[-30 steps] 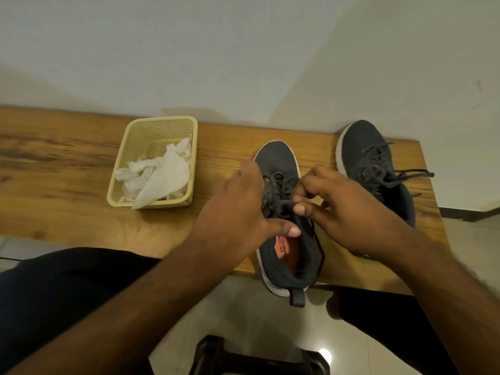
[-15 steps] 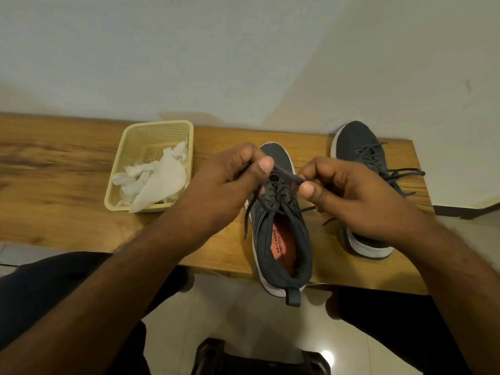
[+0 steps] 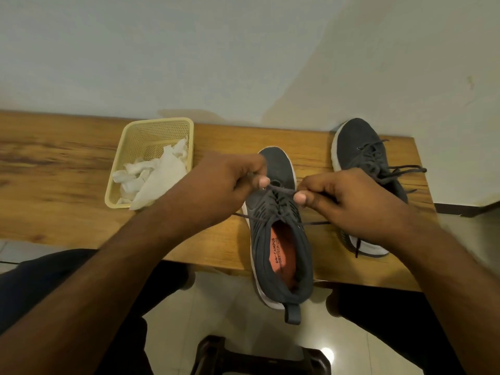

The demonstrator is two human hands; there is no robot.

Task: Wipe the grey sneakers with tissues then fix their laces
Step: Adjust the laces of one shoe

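Note:
A grey sneaker (image 3: 281,239) with an orange insole lies on the wooden bench (image 3: 67,185), its heel hanging over the front edge. My left hand (image 3: 224,185) and my right hand (image 3: 349,201) each pinch its dark lace (image 3: 281,189), which is stretched taut between them above the eyelets. Loose lace ends trail out to both sides. The second grey sneaker (image 3: 359,150) sits at the right end of the bench, partly hidden behind my right hand, with its laces spread loose.
A yellow plastic basket (image 3: 159,125) holding crumpled white tissues (image 3: 154,177) stands on the bench to the left of the hands. The wall runs right behind the bench. My dark-clothed knees and a dark stool (image 3: 259,355) are below the bench's front edge.
Both hands rose from the sneaker's tongue and drew apart, pulling the lace tight between them. The view shifted slightly.

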